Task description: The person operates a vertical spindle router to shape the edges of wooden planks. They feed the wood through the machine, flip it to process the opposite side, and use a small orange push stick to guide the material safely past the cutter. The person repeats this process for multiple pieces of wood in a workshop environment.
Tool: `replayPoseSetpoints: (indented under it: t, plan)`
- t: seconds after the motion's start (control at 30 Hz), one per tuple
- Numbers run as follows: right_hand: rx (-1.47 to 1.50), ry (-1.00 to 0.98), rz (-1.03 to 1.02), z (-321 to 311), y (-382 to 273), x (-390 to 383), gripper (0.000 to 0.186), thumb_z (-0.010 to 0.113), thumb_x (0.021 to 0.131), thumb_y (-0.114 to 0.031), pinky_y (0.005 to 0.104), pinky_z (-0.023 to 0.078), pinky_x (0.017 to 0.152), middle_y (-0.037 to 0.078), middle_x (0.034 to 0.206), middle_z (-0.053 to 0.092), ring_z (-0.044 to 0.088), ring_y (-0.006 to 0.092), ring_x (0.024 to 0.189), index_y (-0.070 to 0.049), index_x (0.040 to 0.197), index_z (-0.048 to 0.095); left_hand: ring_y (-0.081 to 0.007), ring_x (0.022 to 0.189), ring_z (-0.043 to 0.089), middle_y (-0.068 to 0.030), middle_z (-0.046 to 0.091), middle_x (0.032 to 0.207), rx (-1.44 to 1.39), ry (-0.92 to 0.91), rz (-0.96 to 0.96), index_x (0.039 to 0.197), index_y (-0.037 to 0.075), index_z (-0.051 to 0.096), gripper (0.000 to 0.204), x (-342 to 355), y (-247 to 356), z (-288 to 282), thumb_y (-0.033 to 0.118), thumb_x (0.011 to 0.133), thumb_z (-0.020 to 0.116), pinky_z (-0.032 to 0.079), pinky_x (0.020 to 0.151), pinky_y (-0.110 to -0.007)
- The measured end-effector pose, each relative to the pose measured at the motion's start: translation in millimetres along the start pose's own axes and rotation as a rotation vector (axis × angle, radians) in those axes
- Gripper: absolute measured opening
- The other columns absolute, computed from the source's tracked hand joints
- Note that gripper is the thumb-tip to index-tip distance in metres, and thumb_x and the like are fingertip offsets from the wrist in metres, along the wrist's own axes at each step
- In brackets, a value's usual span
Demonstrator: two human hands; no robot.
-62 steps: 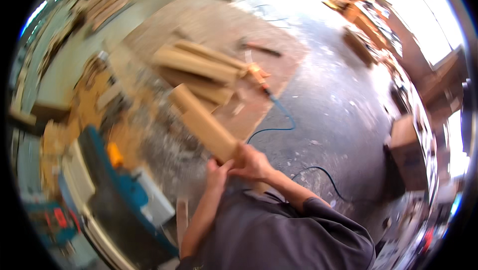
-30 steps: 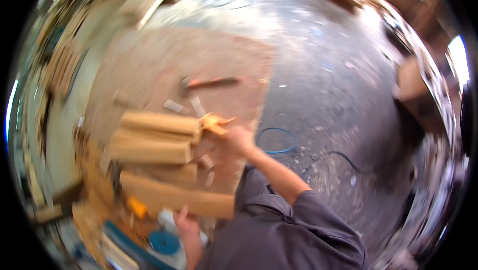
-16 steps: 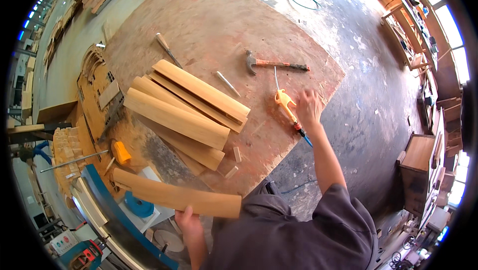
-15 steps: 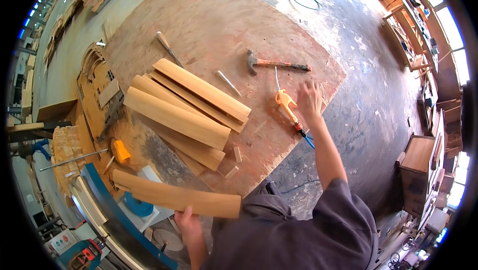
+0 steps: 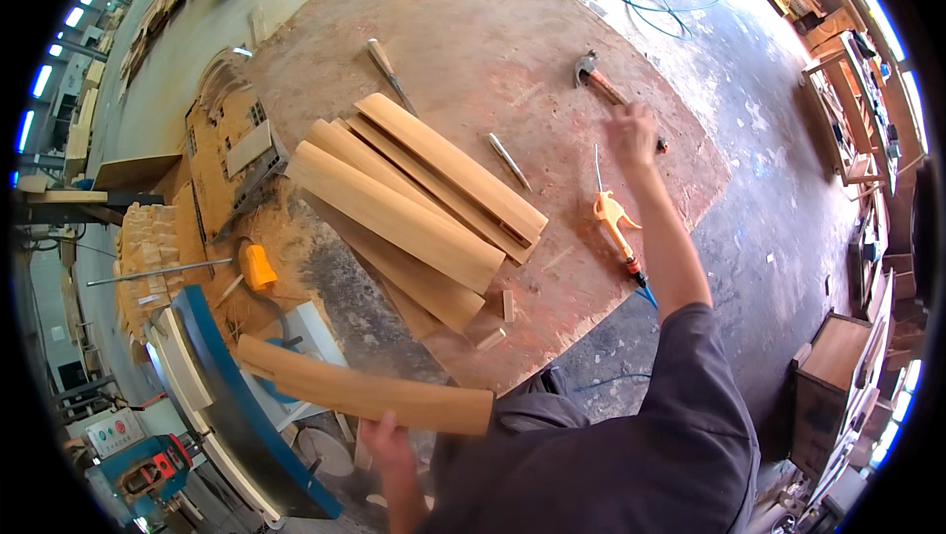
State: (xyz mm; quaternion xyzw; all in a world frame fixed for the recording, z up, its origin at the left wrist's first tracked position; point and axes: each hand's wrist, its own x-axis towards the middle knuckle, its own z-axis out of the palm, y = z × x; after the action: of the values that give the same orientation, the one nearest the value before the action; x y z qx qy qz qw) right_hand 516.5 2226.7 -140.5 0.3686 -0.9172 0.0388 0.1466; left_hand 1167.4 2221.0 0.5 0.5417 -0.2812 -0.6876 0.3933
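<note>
My left hand [image 5: 390, 445] grips a curved, light-brown wooden board [image 5: 365, 393] near its right end, low in the picture. At the right of the worktable, my right hand [image 5: 631, 135], smeared by motion, is closed around the handle of a claw hammer [image 5: 603, 87]; the head points away to the upper left. Below that hand lies a yellow air blow gun [image 5: 613, 217] with a thin metal nozzle and a blue hose. Several similar wooden boards [image 5: 404, 209] are piled in the table's middle.
A chisel [image 5: 390, 73] and a slim metal rod [image 5: 509, 162] lie beyond the pile on the worktable [image 5: 473, 22]. Small wood blocks [image 5: 507, 305] sit at its near edge. To the left stand a sawdust-covered machine [image 5: 222, 160] and an orange-handled tool [image 5: 258, 266].
My right hand has moved from beside the blow gun onto the hammer's handle, and the hammer has swung round at an angle. My left hand keeps its board. The view has shifted slightly.
</note>
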Motion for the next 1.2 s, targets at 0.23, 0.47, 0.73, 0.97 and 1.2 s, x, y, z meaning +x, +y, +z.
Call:
replayPoseSetpoints:
  t: [0.23, 0.47, 0.73, 0.97, 1.2]
  plan:
    - [0.331, -0.480, -0.032, -7, -157, -33, 0.032, 0.064, 0.093, -0.037, 0.0493, 0.061, 0.081, 0.020, 0.102, 0.076, 0.075, 0.0384, 0.091, -0.007, 0.096, 0.076, -0.0241, 0.114, 0.069, -0.0106, 0.067, 0.129, 0.027, -0.068, -0.022, 0.141, 0.002, 0.054, 0.050, 7, -1, 14, -0.003, 0.093, 0.065, 0.060, 0.093, -0.037]
    - [0.252, -0.128, 0.023, -19, -84, -19, 0.028, 0.072, 0.089, -0.021, 0.0462, 0.061, 0.075, 0.020, 0.101, 0.074, 0.075, 0.0366, 0.091, -0.002, 0.110, 0.072, -0.0214, 0.114, 0.067, -0.0077, 0.066, 0.128, 0.148, -0.155, -0.032, 0.139, 0.001, 0.054, 0.050, 25, -3, 64, 0.002, 0.092, 0.069, 0.057, 0.096, -0.036]
    - [1.112, -0.278, -0.361, -176, -128, -183, 0.024, 0.078, 0.086, -0.011, 0.0449, 0.059, 0.089, 0.018, 0.116, 0.071, 0.070, 0.0356, 0.104, -0.003, 0.109, 0.072, -0.0169, 0.107, 0.067, -0.0089, 0.069, 0.120, 0.278, -0.245, -0.091, 0.135, -0.004, 0.057, 0.049, 68, -23, 137, 0.002, 0.089, 0.073, 0.055, 0.092, -0.031]
    - [0.693, -0.071, -0.533, -26, -93, -106, 0.031, 0.062, 0.086, -0.002, 0.0448, 0.053, 0.107, 0.019, 0.142, 0.061, 0.054, 0.0391, 0.136, -0.001, 0.116, 0.071, -0.0199, 0.107, 0.069, -0.0100, 0.068, 0.122, 0.269, -0.297, -0.065, 0.134, -0.002, 0.057, 0.049, 59, 5, 143, 0.004, 0.088, 0.073, 0.058, 0.092, -0.034]
    - [0.396, -0.495, -0.226, -80, -37, -171, 0.033, 0.070, 0.083, -0.016, 0.0452, 0.059, 0.077, 0.006, 0.110, 0.073, 0.066, 0.0308, 0.111, -0.011, 0.115, 0.074, -0.0221, 0.110, 0.067, -0.0100, 0.068, 0.123, 0.213, -0.128, 0.056, 0.134, -0.002, 0.057, 0.049, 32, 15, 43, 0.004, 0.087, 0.071, 0.053, 0.098, -0.036]
